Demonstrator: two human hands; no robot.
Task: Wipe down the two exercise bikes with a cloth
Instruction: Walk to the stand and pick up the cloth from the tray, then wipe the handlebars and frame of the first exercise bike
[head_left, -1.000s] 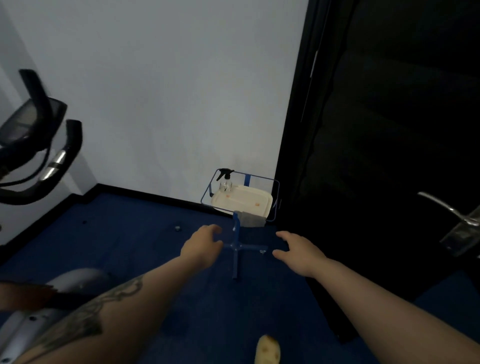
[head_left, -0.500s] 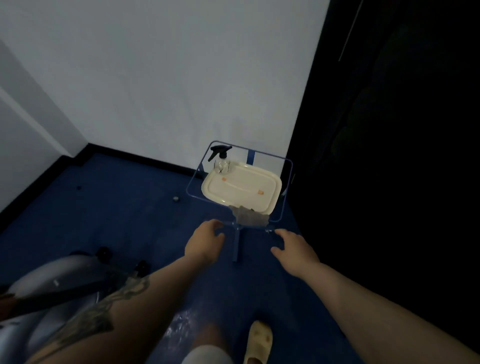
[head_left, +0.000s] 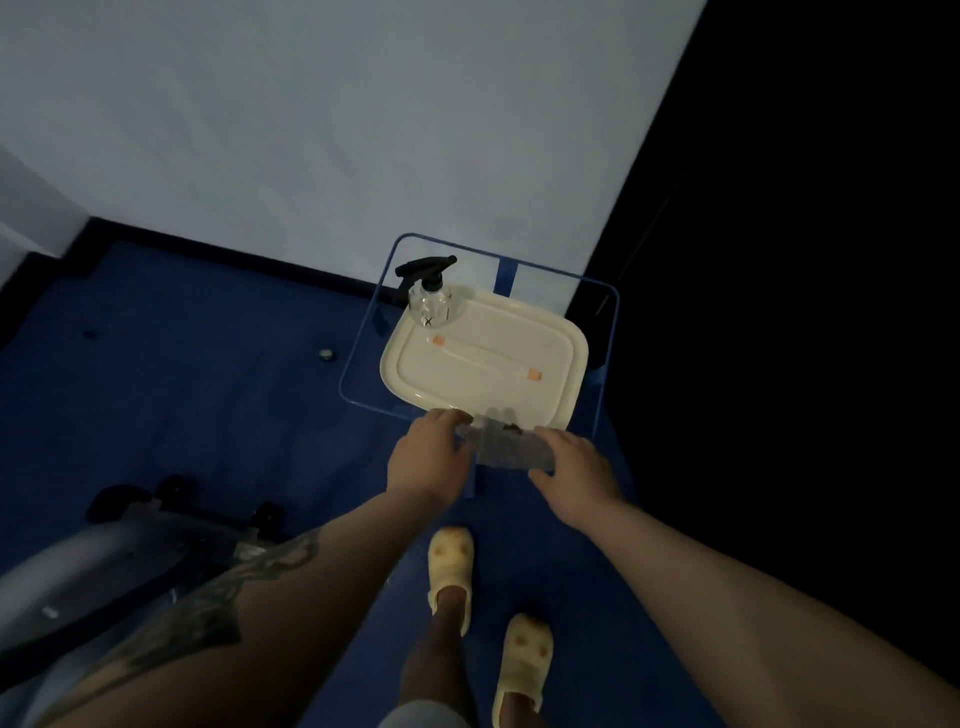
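Observation:
A grey cloth (head_left: 506, 447) hangs over the near edge of a small clear-topped stand (head_left: 363, 358), partly under a cream tray (head_left: 483, 358). My left hand (head_left: 431, 454) touches the cloth's left edge, fingers curled at its top corner. My right hand (head_left: 574, 460) rests at the cloth's right side, fingers apart. A clear spray bottle (head_left: 428, 296) with a black trigger stands at the tray's far left corner. The grey base of one exercise bike (head_left: 119, 545) shows at lower left.
A white wall runs behind the stand, with a dark doorway or panel (head_left: 805, 312) to the right. The floor is blue carpet (head_left: 208, 389) with a small object (head_left: 326, 355) on it. My feet in yellow slippers (head_left: 452, 566) stand just short of the stand.
I have stepped closer and looked further down. Both hands moved forward from in front of the stand's post up to the cloth at the tray's near edge.

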